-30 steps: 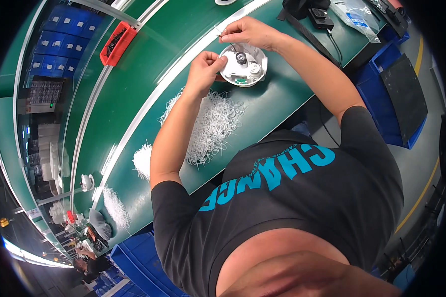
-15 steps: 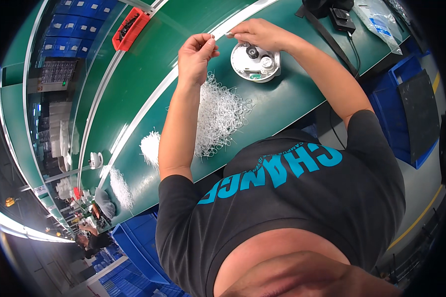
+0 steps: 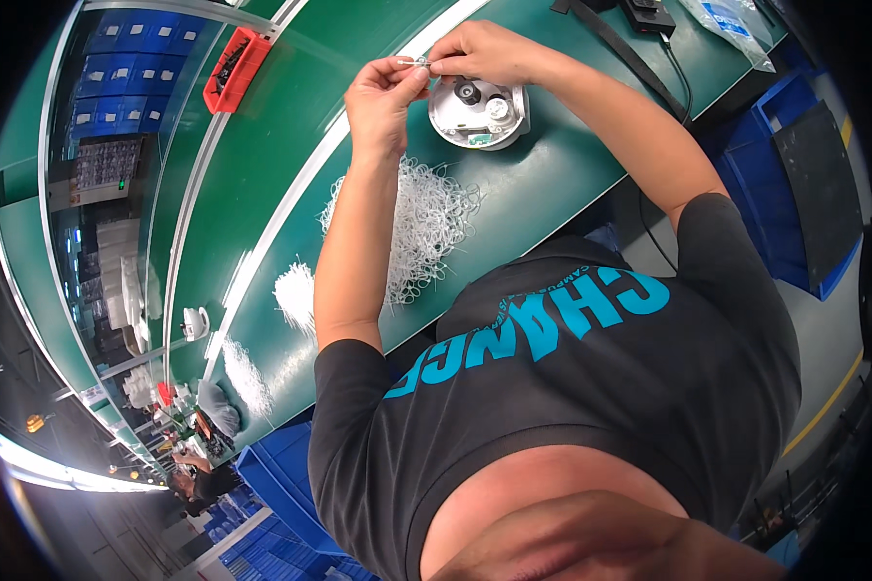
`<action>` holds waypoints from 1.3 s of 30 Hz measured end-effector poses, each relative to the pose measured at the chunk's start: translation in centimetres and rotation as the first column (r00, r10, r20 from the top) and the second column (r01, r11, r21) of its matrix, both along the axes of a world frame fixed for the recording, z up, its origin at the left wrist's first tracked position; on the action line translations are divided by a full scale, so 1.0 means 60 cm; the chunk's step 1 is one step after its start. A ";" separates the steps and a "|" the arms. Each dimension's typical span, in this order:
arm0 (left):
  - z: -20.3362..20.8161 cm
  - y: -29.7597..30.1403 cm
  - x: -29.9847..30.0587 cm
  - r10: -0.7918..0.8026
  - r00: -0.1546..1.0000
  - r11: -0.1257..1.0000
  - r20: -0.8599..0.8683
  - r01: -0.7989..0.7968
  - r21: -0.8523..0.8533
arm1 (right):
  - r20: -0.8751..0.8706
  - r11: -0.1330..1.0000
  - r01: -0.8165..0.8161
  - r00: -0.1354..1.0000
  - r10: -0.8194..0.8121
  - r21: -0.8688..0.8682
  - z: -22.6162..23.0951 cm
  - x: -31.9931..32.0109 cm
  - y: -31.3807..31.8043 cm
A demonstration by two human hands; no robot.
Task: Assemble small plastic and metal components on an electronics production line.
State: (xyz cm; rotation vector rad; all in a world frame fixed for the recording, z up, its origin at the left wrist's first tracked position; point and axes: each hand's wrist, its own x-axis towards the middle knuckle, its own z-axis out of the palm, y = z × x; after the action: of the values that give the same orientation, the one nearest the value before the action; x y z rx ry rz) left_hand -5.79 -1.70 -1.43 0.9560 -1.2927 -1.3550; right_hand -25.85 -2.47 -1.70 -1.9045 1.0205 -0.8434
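Note:
Fingertips of my left hand point(image 3: 380, 102) and my right hand point(image 3: 486, 53) meet above the far part of the green bench. Both pinch a small whitish piece point(image 3: 417, 63), thin and too small to name, mostly covered by the fingers. Just below my right hand sits a round white housing point(image 3: 509, 130) with a black knob-like cylinder point(image 3: 467, 92), a white round part and a bit of green circuit board inside. A loose heap of white looped plastic strips point(image 3: 426, 228), like cable ties, spreads beside my left forearm, which hides part of it.
More white strips point(image 3: 295, 295) and another white pile point(image 3: 247, 378) lie further left on the bench point(image 3: 552, 184). A red bin point(image 3: 235, 70) hangs beyond the rail. Blue crates point(image 3: 794, 184) stand at right. A black strap, adapter and plastic bag lie far right. Another person point(image 3: 199, 479) works in the distance.
My right hand has moved left to meet my left hand, closing the gap between their fingertips. The whole view has shifted slightly.

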 end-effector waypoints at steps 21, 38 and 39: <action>0.006 0.024 -0.024 0.072 0.869 0.997 0.489 -0.043 -0.071 | -0.034 0.993 0.038 0.999 -0.042 -0.113 -0.003 -0.006 0.002; -0.001 0.036 -0.025 0.312 0.536 0.840 0.784 0.230 -0.491 | 0.120 0.991 -0.095 0.989 0.083 0.095 -0.024 -0.054 -0.005; -0.003 0.036 -0.024 0.310 0.548 0.844 0.777 0.218 -0.491 | 0.122 0.991 -0.096 0.989 0.084 0.096 -0.017 -0.053 0.000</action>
State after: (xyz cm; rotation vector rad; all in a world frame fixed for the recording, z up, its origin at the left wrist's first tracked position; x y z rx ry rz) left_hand -7.23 0.45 -1.62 1.2598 -2.2072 -0.3139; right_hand -29.01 -2.49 -2.74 -1.7799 0.8829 -0.8260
